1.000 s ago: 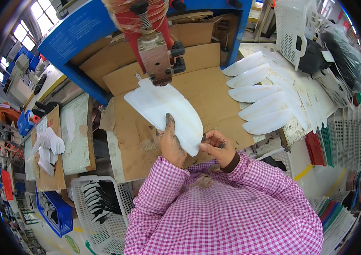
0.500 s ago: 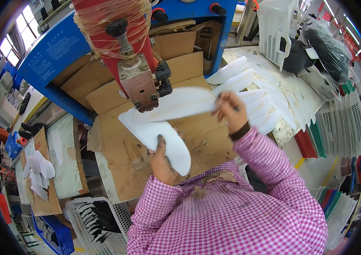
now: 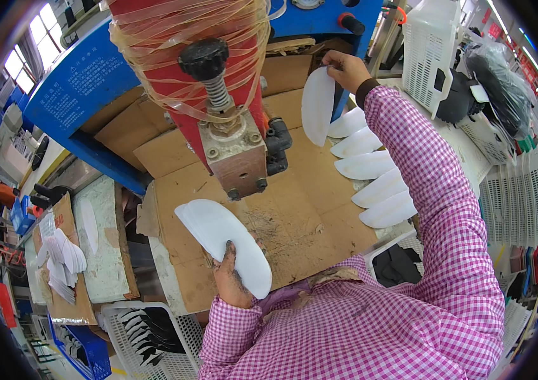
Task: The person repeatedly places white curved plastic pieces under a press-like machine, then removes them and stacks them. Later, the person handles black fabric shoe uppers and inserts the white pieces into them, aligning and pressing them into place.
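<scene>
One fanned stack of white pieces at seven o'clock is gripped by the left hand; the right hand pinches a single white piece by its end at one o'clock, fingertip contact partly hidden. Slack pinching could drop it; a loose left grip could splay the stack.

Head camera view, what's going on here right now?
Someone in a pink-and-white checked garment is handling flat, rounded white pieces. The left hand holds a fanned stack of thin white pieces over the brown cardboard sheet. The right hand, stretched forward, pinches a single elongated white piece by its upper end. More overlapping white pieces lie to the right, and a red machine arm overhangs the cardboard.
</scene>
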The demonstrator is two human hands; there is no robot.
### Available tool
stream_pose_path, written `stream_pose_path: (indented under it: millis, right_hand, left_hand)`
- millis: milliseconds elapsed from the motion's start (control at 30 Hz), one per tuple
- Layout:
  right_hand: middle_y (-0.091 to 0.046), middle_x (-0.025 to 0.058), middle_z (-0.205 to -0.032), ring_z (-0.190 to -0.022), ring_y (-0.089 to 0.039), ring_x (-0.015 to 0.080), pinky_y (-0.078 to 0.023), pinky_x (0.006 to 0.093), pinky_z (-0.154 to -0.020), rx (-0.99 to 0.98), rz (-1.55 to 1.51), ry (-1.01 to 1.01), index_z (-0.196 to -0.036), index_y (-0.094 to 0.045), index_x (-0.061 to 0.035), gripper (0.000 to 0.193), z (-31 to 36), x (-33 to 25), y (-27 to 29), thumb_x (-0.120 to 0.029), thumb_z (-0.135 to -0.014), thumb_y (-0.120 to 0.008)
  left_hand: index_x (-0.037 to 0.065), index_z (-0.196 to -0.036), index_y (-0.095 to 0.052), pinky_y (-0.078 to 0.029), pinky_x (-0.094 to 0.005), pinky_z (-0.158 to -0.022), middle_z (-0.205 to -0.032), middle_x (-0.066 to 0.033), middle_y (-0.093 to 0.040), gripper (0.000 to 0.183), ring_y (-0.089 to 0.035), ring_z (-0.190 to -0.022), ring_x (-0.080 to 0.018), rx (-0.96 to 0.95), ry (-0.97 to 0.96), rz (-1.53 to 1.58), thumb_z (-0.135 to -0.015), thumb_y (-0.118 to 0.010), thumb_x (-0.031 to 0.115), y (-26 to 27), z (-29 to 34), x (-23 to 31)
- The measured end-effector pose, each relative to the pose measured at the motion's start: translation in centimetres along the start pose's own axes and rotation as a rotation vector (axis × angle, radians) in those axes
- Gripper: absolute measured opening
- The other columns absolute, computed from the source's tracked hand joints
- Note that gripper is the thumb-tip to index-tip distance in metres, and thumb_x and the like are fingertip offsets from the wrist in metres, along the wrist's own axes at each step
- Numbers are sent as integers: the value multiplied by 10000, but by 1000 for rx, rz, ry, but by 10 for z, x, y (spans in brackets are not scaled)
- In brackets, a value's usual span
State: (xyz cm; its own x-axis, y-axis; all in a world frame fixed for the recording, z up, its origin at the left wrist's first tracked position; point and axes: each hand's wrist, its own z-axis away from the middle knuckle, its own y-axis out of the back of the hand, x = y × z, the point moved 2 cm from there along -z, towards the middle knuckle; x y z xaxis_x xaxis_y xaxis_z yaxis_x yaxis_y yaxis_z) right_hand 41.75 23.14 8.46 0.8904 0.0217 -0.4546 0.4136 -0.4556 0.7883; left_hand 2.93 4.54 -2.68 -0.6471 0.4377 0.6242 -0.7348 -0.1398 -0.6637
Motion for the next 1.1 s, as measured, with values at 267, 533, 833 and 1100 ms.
stream_pose_path:
  millis: [267,533,833,1100]
  right_hand:
    - [-603,179,-1031,-899,-622,346,-503,418,-772,134,241,111,-1030,-634,-97,222,-16,33,-30,-61,-838,-529]
    - [-505,157,-1264,-1025,-585,314,-515,378,-796,164,561,201,-1349,-366,-89,533,12,9,-29,-135,-857,-568]
    - [-483,117,-1315,-1087,-552,306,-495,373,-842,132,373,287,-1325,-416,-130,496,93,4,17,-162,-860,-587]
    - [-514,123,-1282,-1100,-545,312,-476,370,-885,121,244,316,-1262,-481,-92,447,128,2,31,-126,-836,-614]
  left_hand:
    - [-14,-1301,-370,-550,-415,-752,-1076,-240,-586,633,-614,-936,-339,-334,188,79,-924,-455,486,-5,16,9]
    - [-19,-1342,-334,-527,-457,-832,-1160,-285,-525,853,-580,-1021,-383,-435,359,11,-840,-448,661,-19,43,16]
    - [-43,-1303,-363,-539,-371,-830,-1154,-229,-552,750,-608,-1011,-296,-376,202,-156,-923,-314,601,-38,25,9]
    - [9,-1222,-475,-565,-381,-757,-1063,-181,-604,500,-625,-929,-286,-278,28,165,-951,-413,425,-78,-95,31]
